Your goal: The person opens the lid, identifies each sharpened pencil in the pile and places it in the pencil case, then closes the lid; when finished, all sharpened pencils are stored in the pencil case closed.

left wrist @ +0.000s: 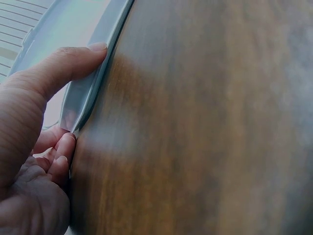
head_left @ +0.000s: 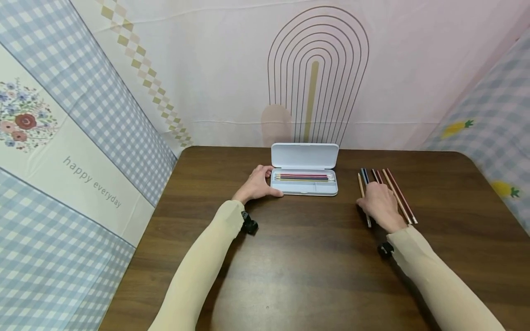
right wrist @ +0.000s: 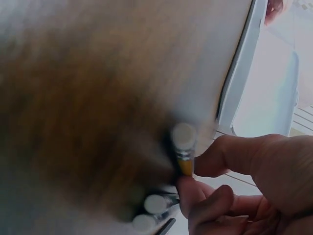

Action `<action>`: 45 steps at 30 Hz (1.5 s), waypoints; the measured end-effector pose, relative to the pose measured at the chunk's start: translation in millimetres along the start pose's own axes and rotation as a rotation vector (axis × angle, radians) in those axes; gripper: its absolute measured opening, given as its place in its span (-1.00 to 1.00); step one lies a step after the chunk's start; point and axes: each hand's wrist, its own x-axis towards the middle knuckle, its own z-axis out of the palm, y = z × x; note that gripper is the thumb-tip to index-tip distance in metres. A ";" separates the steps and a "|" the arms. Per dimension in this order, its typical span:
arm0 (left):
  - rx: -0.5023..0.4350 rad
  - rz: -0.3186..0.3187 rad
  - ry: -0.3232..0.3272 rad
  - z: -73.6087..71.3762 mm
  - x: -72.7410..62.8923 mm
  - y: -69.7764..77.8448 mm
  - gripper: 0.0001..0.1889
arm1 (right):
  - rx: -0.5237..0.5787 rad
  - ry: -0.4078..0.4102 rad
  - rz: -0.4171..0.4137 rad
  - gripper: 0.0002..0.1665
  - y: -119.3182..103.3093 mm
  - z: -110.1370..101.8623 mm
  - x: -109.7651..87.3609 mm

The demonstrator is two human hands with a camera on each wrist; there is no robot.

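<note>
The white pencil case lies with its lid raised; several coloured pencils fill its upper compartment. My left hand grips the case's left end. Its thumb presses the front edge while the other fingers curl at the side, as the left wrist view shows. To the right of the case, my right hand pinches a yellow pencil near its white eraser end, between thumb and index finger. Other pencils lie beneath and beside this hand, partly hidden by it.
The brown wooden table has its far edge just behind the case. A patterned white cloth hangs behind it, and blue checked cloth runs down the left. Each wrist wears a small black camera.
</note>
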 end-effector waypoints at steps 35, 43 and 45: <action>-0.003 0.004 -0.001 -0.6 0.7 -2.2 -0.05 | 0.061 0.211 -0.085 -0.72 -20.4 -24.2 -10.4; -0.008 0.012 0.001 -0.5 1.2 -2.9 -0.05 | 0.102 0.210 -0.230 -0.83 -33.9 -24.5 -6.2; -0.012 0.012 0.001 -0.3 1.4 -2.6 -0.05 | 0.132 0.205 -0.266 -0.87 -36.6 -22.9 -3.1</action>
